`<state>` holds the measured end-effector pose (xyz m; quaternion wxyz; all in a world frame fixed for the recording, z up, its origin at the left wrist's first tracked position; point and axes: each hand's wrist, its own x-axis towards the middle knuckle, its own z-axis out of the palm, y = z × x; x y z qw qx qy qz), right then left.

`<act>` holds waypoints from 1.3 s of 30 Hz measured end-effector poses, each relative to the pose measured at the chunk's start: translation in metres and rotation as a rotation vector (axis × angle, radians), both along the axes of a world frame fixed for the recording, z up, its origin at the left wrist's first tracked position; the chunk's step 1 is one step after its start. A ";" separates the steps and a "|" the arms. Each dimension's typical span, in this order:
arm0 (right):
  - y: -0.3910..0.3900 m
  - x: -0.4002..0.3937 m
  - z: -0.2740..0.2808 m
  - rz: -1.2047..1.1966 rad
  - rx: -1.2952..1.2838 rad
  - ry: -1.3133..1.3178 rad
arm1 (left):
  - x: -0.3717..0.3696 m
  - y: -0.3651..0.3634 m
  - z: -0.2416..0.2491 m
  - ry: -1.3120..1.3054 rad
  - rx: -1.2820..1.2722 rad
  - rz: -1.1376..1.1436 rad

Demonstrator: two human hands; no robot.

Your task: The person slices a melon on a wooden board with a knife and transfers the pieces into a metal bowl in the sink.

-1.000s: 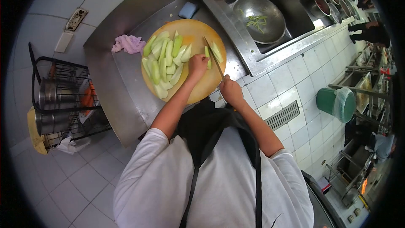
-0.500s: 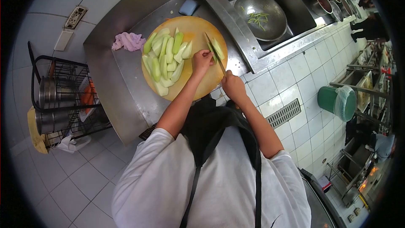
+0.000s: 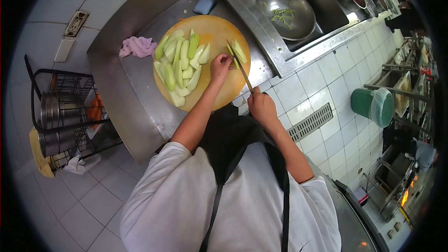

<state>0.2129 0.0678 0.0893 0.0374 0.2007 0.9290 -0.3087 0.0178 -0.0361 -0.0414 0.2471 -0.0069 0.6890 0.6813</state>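
A round yellowish cutting board lies on the steel counter. Pale green peeled vegetable pieces, cut lengthwise, are heaped over its left half. My right hand is closed around the handle of a knife, whose blade slants up and left across the board's right side. Just left of the blade, my left hand has its fingers pinched together on a narrow green vegetable strip; the fingertips partly cover it. Another vegetable piece lies right of the blade.
A pink cloth and a blue sponge-like block lie behind the board. The sink at right holds a metal bowl with green strips in it. A wire rack with pots stands left; a green bin stands far right.
My right hand has shifted slightly right and down with the knife, and its blade now slants more. My left hand stays beside the blade. The whole view has shifted slightly.
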 end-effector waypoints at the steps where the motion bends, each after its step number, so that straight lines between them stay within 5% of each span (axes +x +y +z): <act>1: -0.001 0.000 0.001 -0.001 -0.002 -0.003 | 0.001 0.000 0.002 -0.005 0.014 0.004; 39: -0.014 -0.010 0.010 -0.012 0.066 -0.191 | 0.000 0.000 0.003 0.024 0.009 -0.007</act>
